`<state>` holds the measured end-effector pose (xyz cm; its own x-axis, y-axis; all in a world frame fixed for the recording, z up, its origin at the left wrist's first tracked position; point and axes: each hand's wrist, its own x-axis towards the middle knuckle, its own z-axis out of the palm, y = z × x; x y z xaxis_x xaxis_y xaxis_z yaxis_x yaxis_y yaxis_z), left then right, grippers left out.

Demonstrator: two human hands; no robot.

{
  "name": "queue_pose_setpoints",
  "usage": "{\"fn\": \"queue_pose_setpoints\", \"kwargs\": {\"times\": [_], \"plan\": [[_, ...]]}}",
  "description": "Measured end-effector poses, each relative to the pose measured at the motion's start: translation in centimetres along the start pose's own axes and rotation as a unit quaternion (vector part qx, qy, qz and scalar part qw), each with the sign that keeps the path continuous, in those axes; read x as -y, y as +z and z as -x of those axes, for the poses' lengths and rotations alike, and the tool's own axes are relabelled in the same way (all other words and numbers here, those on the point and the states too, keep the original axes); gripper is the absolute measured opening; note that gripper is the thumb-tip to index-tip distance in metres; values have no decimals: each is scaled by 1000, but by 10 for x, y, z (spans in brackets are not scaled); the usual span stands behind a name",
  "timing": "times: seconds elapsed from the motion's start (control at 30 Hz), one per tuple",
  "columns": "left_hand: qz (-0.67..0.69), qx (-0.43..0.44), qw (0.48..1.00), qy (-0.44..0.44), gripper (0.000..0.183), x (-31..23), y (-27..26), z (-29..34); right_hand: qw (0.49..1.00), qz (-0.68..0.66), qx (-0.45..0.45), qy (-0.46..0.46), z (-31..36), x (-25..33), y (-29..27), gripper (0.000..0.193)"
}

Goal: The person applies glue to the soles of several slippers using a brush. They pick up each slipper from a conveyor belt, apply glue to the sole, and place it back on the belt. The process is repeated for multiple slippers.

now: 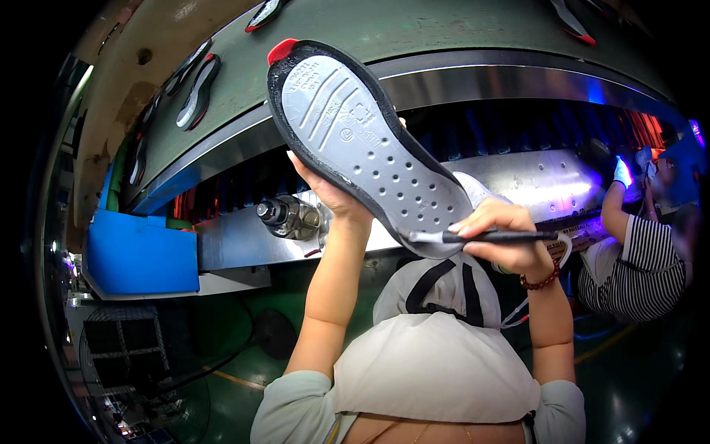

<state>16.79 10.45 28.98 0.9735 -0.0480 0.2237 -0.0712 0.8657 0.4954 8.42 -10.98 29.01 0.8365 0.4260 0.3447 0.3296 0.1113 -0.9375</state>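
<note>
A shoe sole (347,126) fills the middle of the head view, held up and tilted, its grey inner face turned toward me. It has a black rim, a red tab at the top end, raised ribs and rows of small holes. My left hand (333,194) grips its left edge, with some fingers hidden behind it. In my right hand (503,231) is a brush (518,237) with a dark handle, held between thumb and fingers. The pale brush tip lies at the sole's lower end, by the inner edge.
Several more soles (198,92) lie on the green conveyor belt (414,33) beyond a metal rail. A jar with a black cap (290,216) stands on the metal shelf (229,244), beside a blue box (144,255). At right, a co-worker in a striped top (651,259) works under bluish light.
</note>
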Motion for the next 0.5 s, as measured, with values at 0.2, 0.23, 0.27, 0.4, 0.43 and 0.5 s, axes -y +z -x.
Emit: {"fn": "queue_pose_setpoints", "kwargs": {"times": [0.2, 0.23, 0.27, 0.4, 0.43, 0.5], "plan": [[-29, -19, 999, 16, 80, -3, -1, -3, 994, -107, -23, 21, 4, -8, -8, 18], [-22, -10, 1000, 8, 80, -3, 0, -3, 996, -62, -57, 40, 6, -10, -5, 19], [-16, -1, 1000, 1, 80, -5, 1, -3, 997, -27, -61, 45, 6, -11, -3, 19], [-6, 30, 999, -23, 82, -9, 6, 0, 998, -56, 30, 1, 8, -11, -6, 19], [-22, 22, 999, -15, 81, -10, 5, -2, 993, -112, 16, 15, 9, -14, -10, 18], [-50, 7, 999, 3, 80, -9, 4, -8, 976, -204, -60, 55, 11, -23, -13, 16]]}}
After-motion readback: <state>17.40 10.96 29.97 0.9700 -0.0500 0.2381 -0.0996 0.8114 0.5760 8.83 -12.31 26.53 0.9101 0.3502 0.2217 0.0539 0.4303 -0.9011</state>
